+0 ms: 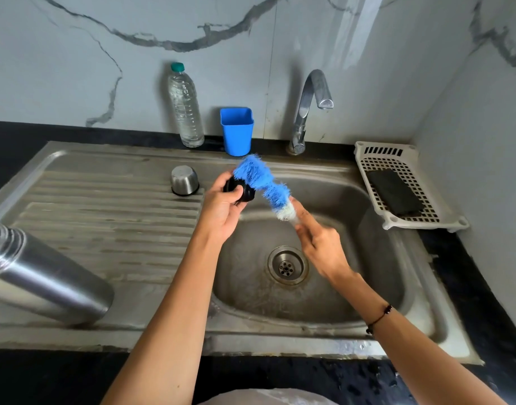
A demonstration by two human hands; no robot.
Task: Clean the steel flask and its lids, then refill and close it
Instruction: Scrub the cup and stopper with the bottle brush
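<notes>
- Left hand [221, 209] curls round black inner lid [240, 192], held over sink [411, 311] basin's left rim.
- Right hand [321, 244] pinches brush [262, 182] handle; blue bristles, blurred, touch lid.
- Flask [46, 279]: bare steel, ribbed neck, lying on drainboard's left edge, mouth out of frame.
- Steel cap [184, 180] upside down at drainboard's back right.
- Bottle [185, 108], blue cup [237, 130] at back edge; no readable writing.
</notes>
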